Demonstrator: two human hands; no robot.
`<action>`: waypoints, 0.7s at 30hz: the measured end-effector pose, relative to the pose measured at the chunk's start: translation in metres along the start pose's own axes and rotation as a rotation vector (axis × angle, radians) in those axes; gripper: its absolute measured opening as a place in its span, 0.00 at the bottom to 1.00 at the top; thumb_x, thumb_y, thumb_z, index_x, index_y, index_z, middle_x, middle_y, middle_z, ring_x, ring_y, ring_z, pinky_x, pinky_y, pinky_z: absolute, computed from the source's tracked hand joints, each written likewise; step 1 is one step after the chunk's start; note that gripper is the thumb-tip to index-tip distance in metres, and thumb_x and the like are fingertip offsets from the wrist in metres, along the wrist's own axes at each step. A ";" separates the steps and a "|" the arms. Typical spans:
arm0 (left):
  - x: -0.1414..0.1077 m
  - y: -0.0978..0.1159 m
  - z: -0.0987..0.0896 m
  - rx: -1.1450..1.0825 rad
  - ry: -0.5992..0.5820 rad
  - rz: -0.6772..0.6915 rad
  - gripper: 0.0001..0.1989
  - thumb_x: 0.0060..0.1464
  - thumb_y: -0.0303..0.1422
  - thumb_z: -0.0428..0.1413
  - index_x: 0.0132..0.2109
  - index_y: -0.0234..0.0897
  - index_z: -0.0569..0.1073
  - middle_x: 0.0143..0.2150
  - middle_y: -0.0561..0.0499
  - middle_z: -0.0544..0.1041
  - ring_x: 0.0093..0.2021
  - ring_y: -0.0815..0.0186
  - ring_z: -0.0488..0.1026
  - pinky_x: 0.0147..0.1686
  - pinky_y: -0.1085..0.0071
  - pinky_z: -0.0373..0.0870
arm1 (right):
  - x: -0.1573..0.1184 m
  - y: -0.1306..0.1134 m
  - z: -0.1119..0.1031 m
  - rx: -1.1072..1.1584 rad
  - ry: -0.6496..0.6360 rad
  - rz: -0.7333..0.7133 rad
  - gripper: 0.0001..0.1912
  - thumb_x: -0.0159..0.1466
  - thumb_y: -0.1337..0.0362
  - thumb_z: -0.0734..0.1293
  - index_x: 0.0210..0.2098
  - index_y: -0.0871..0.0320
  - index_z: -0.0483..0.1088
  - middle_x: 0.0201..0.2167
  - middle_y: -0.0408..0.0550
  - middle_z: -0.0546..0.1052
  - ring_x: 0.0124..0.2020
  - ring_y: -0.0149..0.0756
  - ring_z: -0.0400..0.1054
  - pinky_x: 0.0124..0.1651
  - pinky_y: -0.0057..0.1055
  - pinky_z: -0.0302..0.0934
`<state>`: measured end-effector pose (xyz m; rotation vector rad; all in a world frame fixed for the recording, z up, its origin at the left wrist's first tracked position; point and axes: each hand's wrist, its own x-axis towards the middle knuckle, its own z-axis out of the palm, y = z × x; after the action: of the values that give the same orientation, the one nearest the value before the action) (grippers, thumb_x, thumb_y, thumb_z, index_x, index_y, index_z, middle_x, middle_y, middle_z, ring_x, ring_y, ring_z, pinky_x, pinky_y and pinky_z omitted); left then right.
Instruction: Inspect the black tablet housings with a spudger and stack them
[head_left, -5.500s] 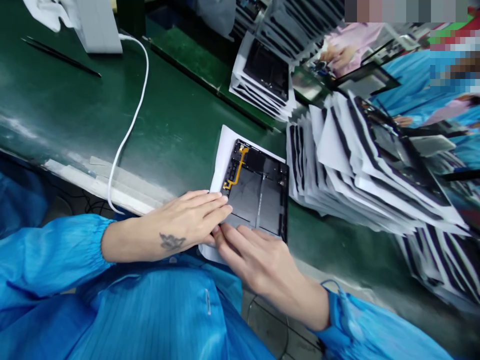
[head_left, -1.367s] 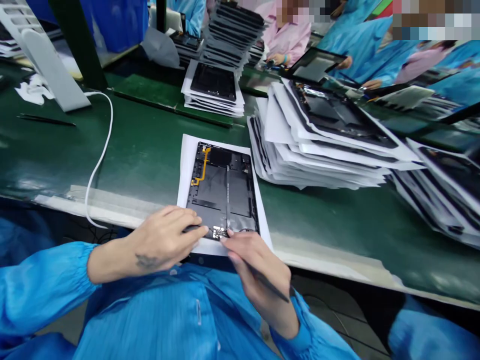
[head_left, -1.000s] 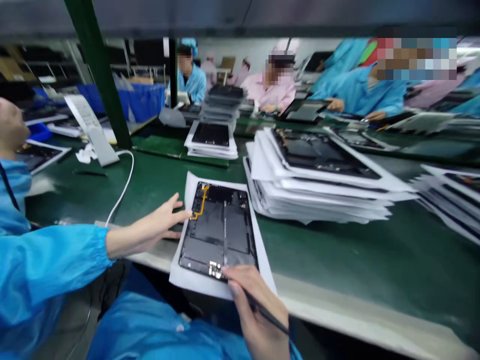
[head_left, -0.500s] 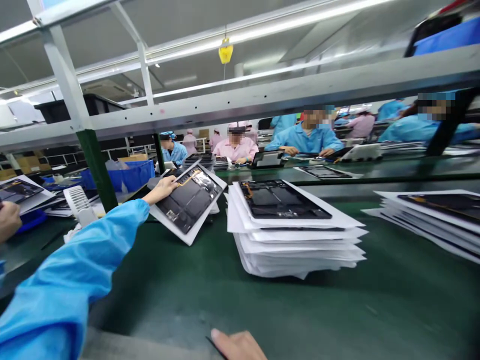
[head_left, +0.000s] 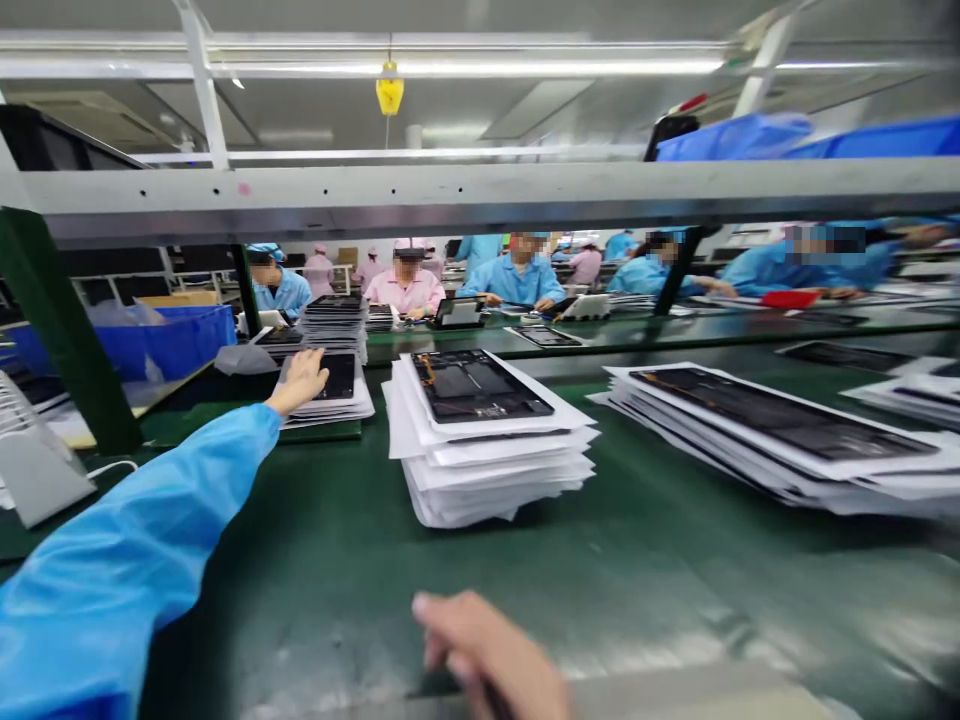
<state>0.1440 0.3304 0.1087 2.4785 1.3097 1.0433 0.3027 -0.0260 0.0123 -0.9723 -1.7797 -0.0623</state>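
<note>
My left hand [head_left: 300, 382], at the end of a blue sleeve, lies with its fingers stretched out over a black tablet-like panel [head_left: 339, 376]. That panel rests flat on a low stack of white sheets [head_left: 349, 402]. At the bottom middle, my right hand [head_left: 495, 650] is curled above the green bench, blurred by motion. Part of a thin dark tool [head_left: 496, 702] shows under its fingers; the exact kind is unclear. Between and beyond my hands stands a taller stack of white sheets [head_left: 495, 480], topped by a black panel [head_left: 480, 388] with an orange flex cable.
Another stack of sheets and panels [head_left: 780, 420] lies to the right. A grey shelf beam [head_left: 480, 195] crosses overhead, with a green post [head_left: 67, 340] at left. Beside the post are a blue bin [head_left: 172, 335] and a white device [head_left: 37, 460]. Co-workers sit beyond the bench.
My left hand was gripping a tilted panel with its white sheet; the panel now lies flat and the fingers are spread on it. The view has turned right.
</note>
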 end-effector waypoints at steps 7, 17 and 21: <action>-0.085 0.083 0.017 -0.076 -0.180 0.598 0.11 0.66 0.31 0.52 0.52 0.39 0.75 0.55 0.44 0.76 0.57 0.57 0.71 0.60 0.56 0.66 | 0.120 0.079 -0.077 -0.645 -0.210 -0.068 0.16 0.63 0.76 0.63 0.46 0.58 0.77 0.45 0.56 0.78 0.44 0.47 0.68 0.46 0.45 0.66; -0.094 0.097 -0.003 -0.307 -0.107 0.437 0.12 0.65 0.33 0.49 0.47 0.37 0.77 0.46 0.46 0.80 0.47 0.58 0.76 0.51 0.63 0.70 | 0.142 0.109 -0.069 -0.738 -0.405 -0.098 0.15 0.61 0.81 0.61 0.35 0.59 0.75 0.35 0.50 0.75 0.39 0.39 0.65 0.41 0.33 0.61; -0.080 0.099 -0.007 -0.446 -0.174 0.198 0.14 0.66 0.35 0.49 0.43 0.34 0.78 0.37 0.47 0.81 0.38 0.62 0.78 0.40 0.70 0.73 | 0.144 0.113 -0.066 -0.763 -0.370 -0.096 0.08 0.65 0.77 0.63 0.35 0.60 0.72 0.36 0.47 0.74 0.40 0.36 0.67 0.43 0.34 0.64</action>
<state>0.1757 0.2071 0.1160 2.3167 0.6995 0.9993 0.4083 0.1019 0.1135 -1.5022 -2.1919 -0.7029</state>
